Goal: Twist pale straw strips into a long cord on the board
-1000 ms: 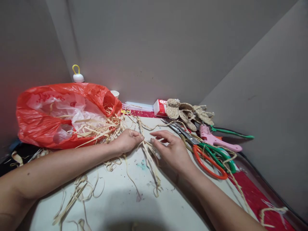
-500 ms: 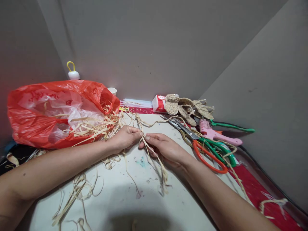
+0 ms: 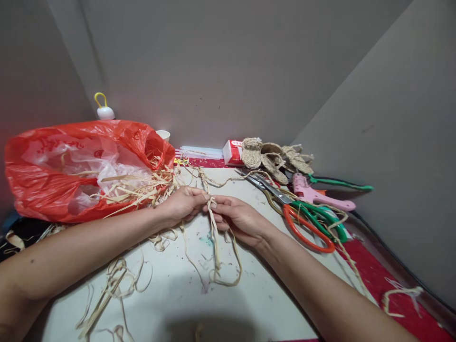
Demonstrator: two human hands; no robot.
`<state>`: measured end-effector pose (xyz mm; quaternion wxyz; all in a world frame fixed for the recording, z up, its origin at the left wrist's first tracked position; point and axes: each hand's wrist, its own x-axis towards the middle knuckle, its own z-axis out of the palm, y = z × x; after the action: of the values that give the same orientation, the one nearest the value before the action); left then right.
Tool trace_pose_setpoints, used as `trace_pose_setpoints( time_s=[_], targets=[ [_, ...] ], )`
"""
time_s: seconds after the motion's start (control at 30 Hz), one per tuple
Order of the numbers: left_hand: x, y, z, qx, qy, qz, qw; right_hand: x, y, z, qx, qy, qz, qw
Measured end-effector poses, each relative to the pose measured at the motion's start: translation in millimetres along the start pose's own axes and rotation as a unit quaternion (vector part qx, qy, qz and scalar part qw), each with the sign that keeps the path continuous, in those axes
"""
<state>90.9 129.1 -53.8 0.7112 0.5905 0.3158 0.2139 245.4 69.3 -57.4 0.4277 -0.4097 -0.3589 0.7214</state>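
Both hands, left hand (image 3: 181, 205) & right hand (image 3: 239, 219), pinched the straw strands (image 3: 213, 223) w/ fingers, near red bag (image 3: 53, 175) on counter (image 3: 185, 294).

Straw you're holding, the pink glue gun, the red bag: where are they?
Straw strands (image 3: 215, 235): head view, on the loose part trailing over the table.
Pink glue gun (image 3: 308, 191): head view, on its body.
Red bag (image 3: 35, 187): head view, on its red lower side.

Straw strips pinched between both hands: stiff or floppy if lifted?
Probably floppy: the straw strips droop below the left hand and right hand and loop on the table. Likely light, being thin ribbons.
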Motion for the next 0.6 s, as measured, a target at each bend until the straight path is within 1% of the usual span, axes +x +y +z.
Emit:
trace_pose_setpoints(
  time_s=[0.07, 0.17, 0.27, 0.33, 0.4, 0.5, 0.6],
  targets=[
    [-0.4, 1.0, -0.3, -0.008, -0.008, 0.0, 1.0, -0.1, -0.2, -0.8, -0.006, 0.013, 0.003, 1.0],
    [-1.3, 2.5, -0.3, -0.012, -0.014, 0.004, 1.0, -0.4, -0.8, -2.3, -0.034, 0.016, -0.001, 0.999],
    [-2.0, 3.0, -0.2, -0.006, -0.008, 0.008, 1.0, -1.0, -2.1, -4.4, -0.071, 0.017, -0.017, 0.997],
    [-1.7, 2.0, -0.6, 0.002, -0.005, 0.01, 1.0, -1.6, -3.4, -6.1, -0.082, 0.009, -0.008, 0.997],
    [-0.7, 0.3, -1.4, 0.01, -0.008, 0.02, 1.0, -2.3, -4.5, -7.4, -0.093, 0.009, 0.016, 0.995],
    [0.7, -1.8, -2.5, 0.021, -0.01, 0.038, 0.999, -2.8, -4.5, -7.7, -0.119, 0.035, 0.023, 0.992],
    [0.8, -1.7, -2.1, 0.028, 0.006, 0.037, 0.999, -1.7, -2.8, -7.0, -0.092, 0.048, 0.017, 0.994]
  ],
)
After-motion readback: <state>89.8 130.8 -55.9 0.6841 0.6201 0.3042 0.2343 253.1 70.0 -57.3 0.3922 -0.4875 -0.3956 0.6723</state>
